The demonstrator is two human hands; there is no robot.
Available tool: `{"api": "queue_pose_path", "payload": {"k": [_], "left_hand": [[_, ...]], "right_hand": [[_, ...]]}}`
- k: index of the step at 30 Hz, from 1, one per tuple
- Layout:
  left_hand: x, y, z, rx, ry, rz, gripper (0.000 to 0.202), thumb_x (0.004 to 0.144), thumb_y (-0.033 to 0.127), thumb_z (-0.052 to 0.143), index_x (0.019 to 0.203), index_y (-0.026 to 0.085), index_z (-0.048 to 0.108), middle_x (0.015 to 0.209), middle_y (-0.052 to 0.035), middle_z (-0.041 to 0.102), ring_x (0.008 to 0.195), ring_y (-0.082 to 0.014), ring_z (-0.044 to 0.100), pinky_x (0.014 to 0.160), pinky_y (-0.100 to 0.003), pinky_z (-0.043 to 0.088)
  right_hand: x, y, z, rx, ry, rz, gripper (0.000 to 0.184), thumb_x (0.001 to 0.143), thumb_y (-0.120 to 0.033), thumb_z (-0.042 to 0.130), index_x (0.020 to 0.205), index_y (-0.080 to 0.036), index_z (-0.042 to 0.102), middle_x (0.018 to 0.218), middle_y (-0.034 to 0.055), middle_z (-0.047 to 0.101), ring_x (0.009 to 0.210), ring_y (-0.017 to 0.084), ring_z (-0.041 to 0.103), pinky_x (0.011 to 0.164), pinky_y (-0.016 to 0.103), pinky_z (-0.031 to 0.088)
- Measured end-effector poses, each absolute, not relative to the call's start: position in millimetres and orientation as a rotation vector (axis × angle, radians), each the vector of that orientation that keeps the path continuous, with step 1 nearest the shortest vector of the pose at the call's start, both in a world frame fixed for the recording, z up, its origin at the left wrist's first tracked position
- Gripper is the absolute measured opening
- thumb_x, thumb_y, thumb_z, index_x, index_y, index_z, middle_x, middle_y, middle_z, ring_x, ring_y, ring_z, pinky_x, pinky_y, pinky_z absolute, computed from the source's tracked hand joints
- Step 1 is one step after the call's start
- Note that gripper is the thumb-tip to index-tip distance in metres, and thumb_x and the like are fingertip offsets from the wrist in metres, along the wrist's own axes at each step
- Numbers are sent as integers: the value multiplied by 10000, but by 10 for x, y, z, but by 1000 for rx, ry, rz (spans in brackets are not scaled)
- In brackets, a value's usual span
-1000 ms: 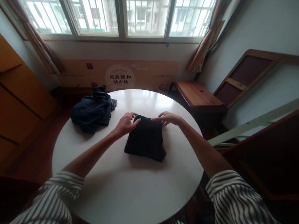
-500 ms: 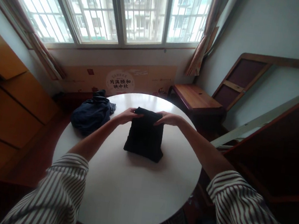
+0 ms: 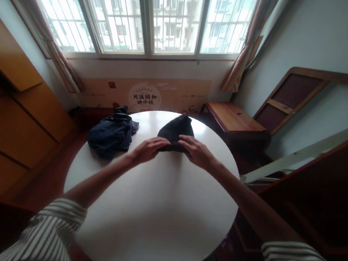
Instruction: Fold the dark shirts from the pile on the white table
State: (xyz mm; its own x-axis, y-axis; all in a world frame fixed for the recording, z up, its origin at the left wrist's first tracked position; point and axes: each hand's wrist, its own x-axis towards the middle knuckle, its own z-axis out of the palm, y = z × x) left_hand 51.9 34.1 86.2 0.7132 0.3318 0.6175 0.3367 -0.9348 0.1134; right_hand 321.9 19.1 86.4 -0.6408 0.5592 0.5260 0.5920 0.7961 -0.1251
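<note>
From the head camera I saw the black cloth [image 3: 176, 131] over the far middle of the round white table [image 3: 156, 204]; whether it touched the table I could not tell. The left hand [image 3: 147, 149] held the cloth's near left corner and the right hand [image 3: 197, 150] its near right, fingers closed over it, thumbs indistinct to me. A heap of dark blue clothes [image 3: 110, 136] lay at the table's far left, and a wooden bench [image 3: 233, 117] stood beyond its far right.
</note>
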Motion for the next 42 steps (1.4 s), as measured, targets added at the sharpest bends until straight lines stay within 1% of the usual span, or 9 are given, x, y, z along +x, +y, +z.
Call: {"api": "queue_pose_path", "payload": {"k": [5, 11, 14, 16, 20, 24, 29, 33, 42], "left_hand": [[421, -359, 84, -2998, -605, -704, 408, 934, 44, 397, 1282, 164, 573, 1245, -126, 653, 1200, -220, 598, 999, -398, 538], [479, -429, 334, -3184, -805, -807, 286, 973, 327, 524, 1179, 165, 640, 1099, -118, 701, 1018, -216, 671, 886, -332, 566], [671, -249, 421, -3148, -1035, -792, 349, 1033, 326, 378, 1064, 164, 685, 942, -97, 724, 855, -182, 699, 814, -304, 563], [833, -193, 378, -3105, -1109, -717, 403, 1034, 387, 357, 1150, 150, 661, 1081, -137, 709, 1002, -222, 685, 914, -359, 538], [1085, -348, 164, -3084, -1025, -452, 750, 953, 582, 437, 1489, 68, 332, 1546, -253, 312, 1461, -350, 257, 1171, -535, 257], [1137, -598, 56, -3144, -937, -373, 795, 972, 537, 407, 1542, 44, 154, 1603, -260, 87, 1497, -340, 25, 1203, -522, 165], [1000, -586, 233, -3262, -845, -609, 606, 993, 403, 433, 1507, 121, 282, 1564, -217, 299, 1467, -310, 259, 1168, -483, 317], [715, -167, 363, -3098, -1127, -1063, 387, 1007, 202, 348, 1361, 184, 503, 1327, -135, 597, 1243, -228, 561, 1071, -421, 461], [620, 748, 139, -2949, -1393, -655, 438, 994, 382, 438, 1384, 213, 544, 1517, -99, 432, 1433, -310, 323, 1157, -560, 274]], "right_hand": [[3254, -455, 277, -918, -2624, 95, 513, 834, -207, 604, 1338, -121, 560, 1408, 187, 531, 1302, 343, 477, 1044, 516, 436], [3189, -195, 504, -1030, -2310, 332, 288, 980, -312, 466, 1112, -190, 691, 1105, 108, 691, 1031, 233, 651, 935, 380, 522], [3059, 174, 551, -1139, -2223, 241, 341, 995, -273, 403, 1173, -197, 684, 1150, 114, 683, 1072, 243, 638, 986, 403, 489], [2964, 368, 541, -1205, -2278, 189, 379, 999, -301, 395, 1282, -225, 635, 1271, 105, 646, 1194, 258, 579, 1075, 444, 413], [2828, 597, 453, -1358, -2456, 155, 438, 993, -405, 435, 1420, -330, 499, 1443, 46, 533, 1368, 278, 419, 1152, 530, 267], [2789, 713, 395, -1403, -2424, 128, 391, 989, -385, 489, 1376, -329, 521, 1435, 53, 530, 1335, 268, 449, 1112, 532, 323], [2866, 724, 515, -1388, -2349, 85, 399, 942, -370, 608, 1282, -168, 556, 1299, 104, 564, 1109, 248, 595, 927, 479, 511], [2943, 443, 558, -1439, -2271, 48, 351, 997, -338, 496, 1309, -191, 560, 1378, 135, 535, 1212, 282, 544, 996, 527, 457], [2749, -652, 179, -1246, -2646, 92, 760, 882, -699, 465, 1530, -329, 317, 1613, 95, 229, 1456, 460, 143, 1066, 768, 112]]}}
